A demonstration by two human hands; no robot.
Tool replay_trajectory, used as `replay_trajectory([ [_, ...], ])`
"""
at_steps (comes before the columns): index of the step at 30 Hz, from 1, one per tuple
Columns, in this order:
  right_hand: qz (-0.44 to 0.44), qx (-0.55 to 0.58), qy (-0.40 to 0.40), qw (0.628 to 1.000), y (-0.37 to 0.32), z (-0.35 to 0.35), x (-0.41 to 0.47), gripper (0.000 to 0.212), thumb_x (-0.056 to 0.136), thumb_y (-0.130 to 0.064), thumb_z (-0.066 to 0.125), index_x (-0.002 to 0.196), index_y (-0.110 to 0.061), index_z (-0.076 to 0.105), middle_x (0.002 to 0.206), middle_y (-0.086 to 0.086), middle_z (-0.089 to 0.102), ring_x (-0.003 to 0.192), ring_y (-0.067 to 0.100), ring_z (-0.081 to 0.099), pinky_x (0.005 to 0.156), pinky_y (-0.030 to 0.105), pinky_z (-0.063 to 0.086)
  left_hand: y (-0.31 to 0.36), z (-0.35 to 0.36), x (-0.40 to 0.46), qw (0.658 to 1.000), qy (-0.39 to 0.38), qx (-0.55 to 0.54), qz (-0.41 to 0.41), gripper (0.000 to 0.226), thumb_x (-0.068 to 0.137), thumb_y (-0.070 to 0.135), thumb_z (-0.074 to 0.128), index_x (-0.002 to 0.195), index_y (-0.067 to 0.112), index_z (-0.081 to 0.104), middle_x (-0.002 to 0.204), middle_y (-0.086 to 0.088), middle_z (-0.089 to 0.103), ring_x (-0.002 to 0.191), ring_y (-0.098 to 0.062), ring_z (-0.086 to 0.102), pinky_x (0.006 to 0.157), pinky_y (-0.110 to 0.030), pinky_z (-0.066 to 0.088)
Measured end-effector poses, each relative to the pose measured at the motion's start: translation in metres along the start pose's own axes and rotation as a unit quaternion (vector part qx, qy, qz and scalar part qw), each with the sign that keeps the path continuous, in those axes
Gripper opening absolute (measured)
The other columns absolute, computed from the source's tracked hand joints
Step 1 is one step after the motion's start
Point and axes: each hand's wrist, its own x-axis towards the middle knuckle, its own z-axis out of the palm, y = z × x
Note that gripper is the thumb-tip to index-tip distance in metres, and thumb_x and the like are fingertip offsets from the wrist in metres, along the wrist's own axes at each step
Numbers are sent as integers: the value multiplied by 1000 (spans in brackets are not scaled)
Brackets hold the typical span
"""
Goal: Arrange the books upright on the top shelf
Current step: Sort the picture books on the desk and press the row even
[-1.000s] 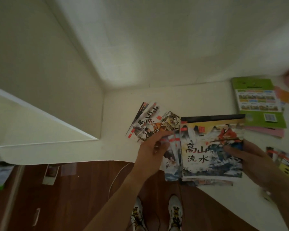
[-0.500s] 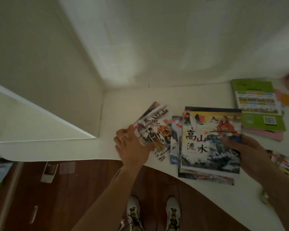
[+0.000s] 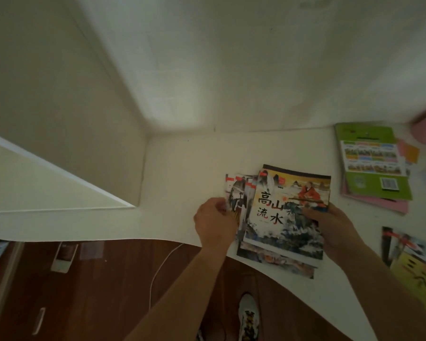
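Both hands, left hand point(image 3: 215, 223) and right hand point(image 3: 330, 226), grip the book stack point(image 3: 280, 217).

A loose stack of picture books point(image 3: 284, 217) is gripped from both sides over the white shelf point(image 3: 194, 168), the left hand point(image 3: 215, 223) closed on its left edge, the right hand point(image 3: 330, 227) on its right. The top cover is seen face up, painted with a mountain scene. A green book point(image 3: 371, 163) is laid flat on pink ones to the right. More books point(image 3: 413, 262) are spotted at the far right edge. Below, a white cable point(image 3: 158, 274) is traced across the wooden floor point(image 3: 96, 291).
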Motion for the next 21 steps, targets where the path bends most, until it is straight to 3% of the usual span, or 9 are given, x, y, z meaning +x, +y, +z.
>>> replay_trajectory([
  [4,0,42,5,999,16,-7,-9,21,94,-9,69,113,-17,69,112,8,75,109,32,68,105,57,48,9,0,2,993,-48,-91,-55,32,87,29,73,118,26,66,106,7,69,104,-18,66,98,-40,55],
  [6,-6,61,4,998,20,-5,-17,23,94,-10,68,117,-17,69,113,6,75,109,30,68,101,53,51,16,1,-2,994,-74,-78,-37,51,74,57,78,112,35,51,106,4,63,100,-20,62,91,-42,56],
  [7,-9,79,3,997,21,-5,-20,23,95,-10,67,117,-15,69,113,6,74,107,28,68,94,48,53,19,3,-4,992,-95,-83,-25,59,71,59,81,111,35,45,106,2,62,98,-20,62,87,-40,56],
  [9,-6,121,12,993,23,-4,-24,22,96,-8,66,117,-13,68,111,6,74,101,23,70,81,37,54,26,5,-10,973,-163,-156,-39,66,75,37,89,116,27,38,108,-2,64,95,-20,67,80,-36,59],
  [12,-54,134,-3,990,17,-2,-34,28,96,-7,66,120,-20,68,107,-3,76,109,22,69,90,37,53,26,5,-21,947,-218,-234,-36,61,79,15,88,122,18,46,112,-4,72,98,-21,73,76,-25,61],
  [15,-127,130,-50,982,-4,-8,-44,61,95,-2,65,148,-24,45,92,-37,66,86,-13,65,91,27,48,31,-5,-29,918,-272,-289,26,37,89,8,77,123,19,66,112,1,78,106,-20,74,85,-29,61],
  [17,-161,97,-89,978,-20,-20,-49,81,89,-1,72,153,-31,31,105,-35,65,93,-13,64,92,30,49,42,-14,-29,900,-306,-303,72,37,92,5,73,125,20,66,114,2,77,108,-17,73,91,-32,60],
  [19,-210,36,-69,975,-29,-33,-50,61,83,-4,79,135,-22,54,109,-14,75,102,5,71,94,41,55,57,-17,-24,895,-324,-280,124,39,93,3,70,128,20,63,118,3,76,112,-16,71,94,-31,59],
  [21,-256,-24,-8,966,-30,-43,-52,29,80,-7,83,101,-24,74,95,-8,78,95,12,73,92,51,56,65,-13,-20,894,-334,-260,147,42,95,0,67,131,19,60,122,4,74,117,-16,69,97,-30,57],
])
